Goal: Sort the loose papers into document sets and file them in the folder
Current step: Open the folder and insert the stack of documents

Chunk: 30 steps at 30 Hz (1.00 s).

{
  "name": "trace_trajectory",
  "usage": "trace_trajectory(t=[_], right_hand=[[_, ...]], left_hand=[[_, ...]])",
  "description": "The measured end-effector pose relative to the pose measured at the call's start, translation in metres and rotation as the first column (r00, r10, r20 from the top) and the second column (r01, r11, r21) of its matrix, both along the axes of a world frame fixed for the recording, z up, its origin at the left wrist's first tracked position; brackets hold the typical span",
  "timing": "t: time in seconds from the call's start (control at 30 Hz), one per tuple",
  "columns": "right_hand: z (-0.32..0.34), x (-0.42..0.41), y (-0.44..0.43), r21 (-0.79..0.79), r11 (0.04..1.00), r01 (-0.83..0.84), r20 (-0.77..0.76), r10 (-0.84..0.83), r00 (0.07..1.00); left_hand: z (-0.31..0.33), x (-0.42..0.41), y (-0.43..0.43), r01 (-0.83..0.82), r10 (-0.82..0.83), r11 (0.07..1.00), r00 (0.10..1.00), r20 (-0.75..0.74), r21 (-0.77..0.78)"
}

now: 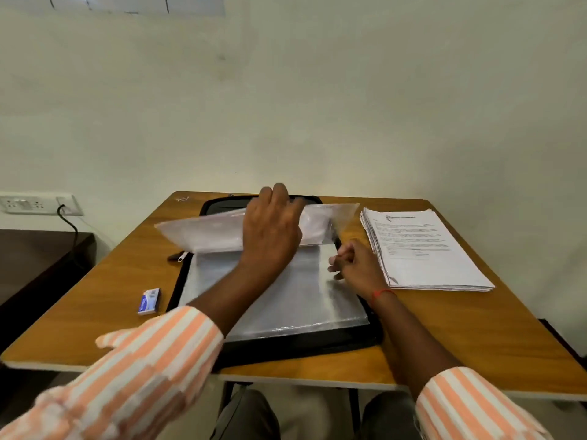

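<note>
While my left hand tips a clear sleeve up from the open black zip folder, my right hand sits at the folder's right edge.

My left fingers lie fairly straight against the raised sleeve, tips above its top edge, pressing it. The thumb is hidden. Under that palm a second sleeve lies flat in the folder. My right fingers are curled, their tips at the flat sleeve's right edge. I cannot tell whether they pinch it. Just right of that hand, the stack of printed papers lies on the wooden table, near the folder but apart from it. Left of my left forearm lies a small blue-and-white box, and beyond it the zip pull. A red thread circles my right wrist.
</note>
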State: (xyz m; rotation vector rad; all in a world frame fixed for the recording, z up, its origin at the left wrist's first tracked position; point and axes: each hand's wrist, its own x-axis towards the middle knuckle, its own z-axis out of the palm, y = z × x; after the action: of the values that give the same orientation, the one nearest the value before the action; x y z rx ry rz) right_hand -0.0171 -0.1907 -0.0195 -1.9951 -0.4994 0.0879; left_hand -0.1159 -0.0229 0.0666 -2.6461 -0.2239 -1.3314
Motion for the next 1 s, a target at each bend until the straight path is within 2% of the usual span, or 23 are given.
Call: trace_trajectory(t=[0.1, 0.17, 0.23, 0.3, 0.37, 0.43, 0.47, 0.63, 0.7, 0.73, 0.77, 0.83, 0.87, 0.9, 1.0], right_hand=[[0.002, -0.005, 0.022, -0.132, 0.98, -0.146, 0.108, 0.161, 0.981], [-0.001, -0.011, 0.035, -0.231, 0.94, -0.249, 0.122, 0.282, 0.952], [-0.009, -0.009, 0.046, -0.36, 0.904, -0.23, 0.197, 0.315, 0.928], [-0.017, -0.011, 0.05, -0.435, 0.884, -0.173, 0.321, 0.332, 0.887], [-0.024, -0.008, 0.05, -0.409, 0.897, -0.166, 0.373, 0.33, 0.867], [-0.027, -0.008, 0.05, -0.366, 0.913, -0.18, 0.391, 0.326, 0.861], [-0.028, -0.006, 0.051, -0.357, 0.915, -0.189, 0.393, 0.331, 0.858], [-0.033, -0.001, 0.054, -0.356, 0.917, -0.182, 0.377, 0.319, 0.869], [-0.029, -0.003, 0.048, -0.258, 0.962, -0.09, 0.365, 0.184, 0.913], [-0.025, -0.002, 0.04, -0.196, 0.98, 0.024, 0.388, 0.055, 0.92], [-0.018, 0.0, 0.03, -0.155, 0.973, 0.173, 0.444, -0.088, 0.892], [-0.004, 0.013, 0.001, -0.14, 0.871, 0.471, 0.575, -0.315, 0.755], [0.001, 0.021, -0.015, -0.188, 0.806, 0.561, 0.582, -0.369, 0.724], [0.003, 0.027, -0.031, -0.272, 0.752, 0.601, 0.538, -0.399, 0.743], [0.0, 0.034, -0.063, -0.555, 0.656, 0.511, 0.364, -0.361, 0.858]], left_hand=[[0.009, 0.033, 0.01, -0.021, 0.022, 0.996, 1.0, 0.01, -0.085], [0.005, 0.056, 0.018, -0.001, 0.006, 0.978, 1.0, 0.024, -0.209], [-0.009, 0.079, 0.027, 0.09, -0.074, 0.922, 0.996, 0.058, -0.377], [-0.035, 0.088, 0.027, 0.135, -0.155, 0.869, 0.988, -0.003, -0.476], [-0.07, 0.094, 0.029, 0.1, -0.191, 0.879, 0.97, -0.151, -0.467], [-0.097, 0.094, 0.034, 0.002, -0.18, 0.887, 0.922, -0.342, -0.462], [-0.106, 0.096, 0.039, -0.036, -0.17, 0.884, 0.905, -0.391, -0.466], [-0.12, 0.111, 0.051, -0.066, -0.22, 0.858, 0.85, -0.479, -0.51], [-0.125, 0.11, 0.05, -0.036, -0.214, 0.871, 0.869, -0.446, -0.49], [-0.127, 0.11, 0.048, -0.017, -0.201, 0.886, 0.886, -0.417, -0.462], [-0.128, 0.109, 0.047, -0.002, -0.182, 0.899, 0.908, -0.377, -0.437], [-0.126, 0.107, 0.044, 0.02, -0.148, 0.921, 0.941, -0.304, -0.389], [-0.124, 0.105, 0.043, 0.035, -0.147, 0.93, 0.948, -0.283, -0.365], [-0.121, 0.103, 0.039, 0.056, -0.158, 0.936, 0.949, -0.273, -0.348], [-0.113, 0.097, 0.035, 0.097, -0.182, 0.948, 0.947, -0.266, -0.302]])
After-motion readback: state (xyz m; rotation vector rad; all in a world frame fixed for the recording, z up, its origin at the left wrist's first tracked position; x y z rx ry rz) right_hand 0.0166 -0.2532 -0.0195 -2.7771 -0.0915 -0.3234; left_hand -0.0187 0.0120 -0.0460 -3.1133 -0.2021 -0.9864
